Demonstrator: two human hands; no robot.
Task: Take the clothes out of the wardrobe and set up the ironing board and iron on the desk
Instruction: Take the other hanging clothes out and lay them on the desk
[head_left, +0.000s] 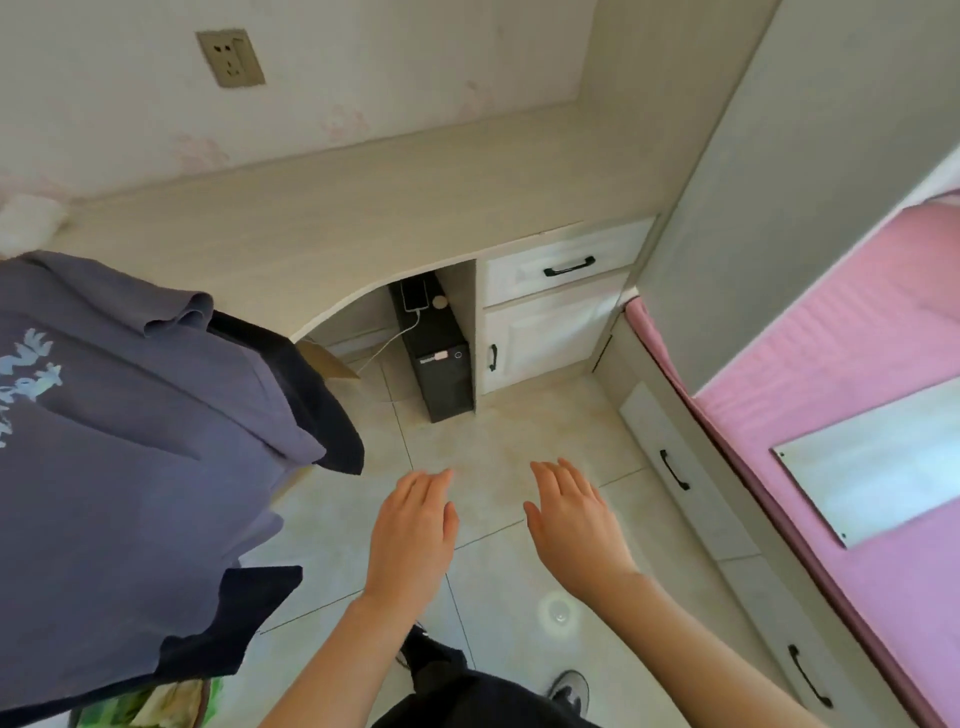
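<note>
Fig.: L hand (413, 530) & R hand (574, 525), both flat-fingered & empty, hover over floor tiles (519, 436), clear of clothes (130, 441) (purple tee over dark garment) draped at left by desk (363, 208) edge; prob. light, limp, non-fragile, so grip at shoulders/collar w/ both hands.

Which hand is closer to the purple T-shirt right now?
Left. The left hand hovers just right of the purple T-shirt, not touching it; the right hand is farther right, beyond the left hand.

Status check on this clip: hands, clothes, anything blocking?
Left hand and right hand open, empty. Clothes draped at desk left end. Nothing blocking the hands.
</note>
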